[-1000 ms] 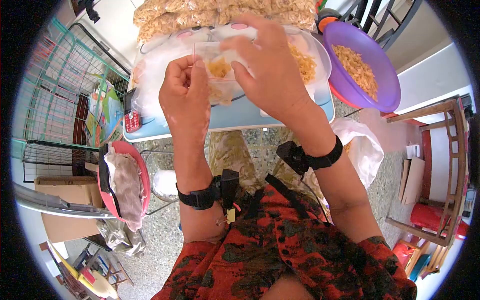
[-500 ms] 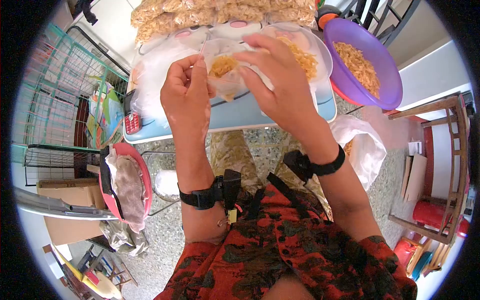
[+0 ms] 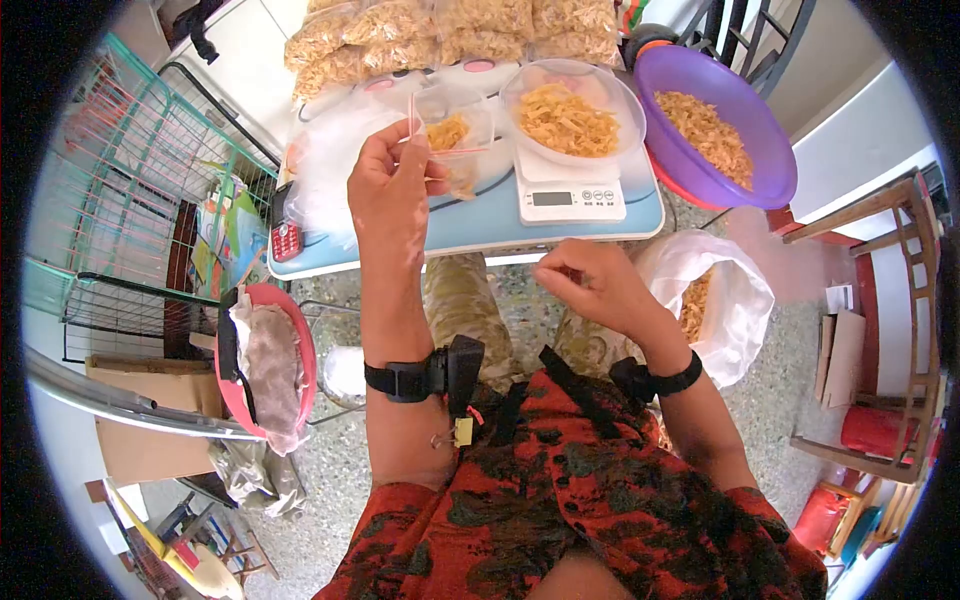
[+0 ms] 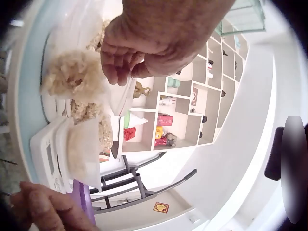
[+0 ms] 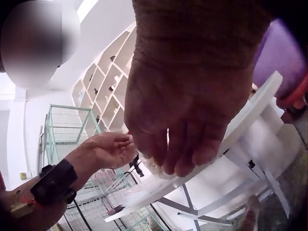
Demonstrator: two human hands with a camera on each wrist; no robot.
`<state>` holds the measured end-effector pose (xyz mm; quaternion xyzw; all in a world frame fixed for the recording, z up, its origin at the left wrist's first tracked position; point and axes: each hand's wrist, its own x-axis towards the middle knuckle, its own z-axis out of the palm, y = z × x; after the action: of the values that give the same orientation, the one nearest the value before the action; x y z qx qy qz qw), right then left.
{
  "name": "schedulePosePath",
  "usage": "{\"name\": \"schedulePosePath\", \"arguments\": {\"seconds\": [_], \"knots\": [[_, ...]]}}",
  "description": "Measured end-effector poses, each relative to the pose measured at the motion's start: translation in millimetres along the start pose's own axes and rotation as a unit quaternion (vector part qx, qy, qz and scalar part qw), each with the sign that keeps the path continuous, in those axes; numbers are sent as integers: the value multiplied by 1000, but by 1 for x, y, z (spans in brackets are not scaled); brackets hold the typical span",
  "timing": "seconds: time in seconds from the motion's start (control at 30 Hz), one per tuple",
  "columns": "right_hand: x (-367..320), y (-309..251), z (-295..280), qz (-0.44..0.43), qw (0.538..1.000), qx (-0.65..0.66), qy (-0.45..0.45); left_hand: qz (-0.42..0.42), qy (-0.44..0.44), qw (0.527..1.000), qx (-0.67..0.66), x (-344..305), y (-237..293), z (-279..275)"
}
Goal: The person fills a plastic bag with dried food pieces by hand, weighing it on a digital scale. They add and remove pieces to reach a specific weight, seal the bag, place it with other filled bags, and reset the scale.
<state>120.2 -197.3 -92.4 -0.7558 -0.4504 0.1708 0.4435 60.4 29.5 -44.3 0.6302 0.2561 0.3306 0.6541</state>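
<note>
My left hand [image 3: 392,190] pinches the edge of a clear plastic bag [image 3: 447,132] between thumb and fingers, over the table. Yellowish flat pieces lie in the bag's lower part; the left wrist view shows the bag [image 4: 74,79] hanging beside the hand [image 4: 159,38]. My right hand [image 3: 600,288] is in front of the table's near edge, fingers loosely curled, with nothing visible in it; its fingers [image 5: 178,149] hang bent in the right wrist view. Behind it, a clear bowl of the same pieces [image 3: 568,120] sits on a white scale [image 3: 571,198].
Filled bags [image 3: 390,20] are stacked at the table's back. A purple basin [image 3: 775,165] stands right of the table [image 3: 480,228], above a white sack [image 3: 740,345]. Flat plastic bags [image 3: 325,165] and a red phone [image 3: 286,242] lie at left.
My right hand has moved from beside the bag back toward my body, below the table edge, uncovering the bowl and scale. My left hand still holds the bag.
</note>
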Motion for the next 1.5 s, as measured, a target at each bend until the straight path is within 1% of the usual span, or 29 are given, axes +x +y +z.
{"name": "schedulePosePath", "arguments": {"seconds": [0.07,0.17,0.3,0.6,0.87,0.97,1.27,1.4,1.5], "knots": [[-7,9,4,16,1000,2,-2,0,4,1000,11,0,2,-2],[-16,25,14,16,1000,24,1,0,5,1000,14,-1,4,-7],[-22,38,15,8,1000,15,-22,10,0,1000,10,2,3,-7],[-31,32,2,75,991,101,-39,6,-13,1000,-7,4,2,1],[-38,29,-7,127,974,187,-24,21,25,999,-26,16,-4,12],[-35,18,-17,181,963,197,-28,19,31,999,-30,18,-5,11],[-16,1,-40,116,973,199,27,49,45,998,-8,29,3,10],[-4,-6,-63,112,968,215,63,67,45,997,-2,34,4,8],[5,-6,-76,114,973,175,102,76,55,996,2,39,2,1]]}}
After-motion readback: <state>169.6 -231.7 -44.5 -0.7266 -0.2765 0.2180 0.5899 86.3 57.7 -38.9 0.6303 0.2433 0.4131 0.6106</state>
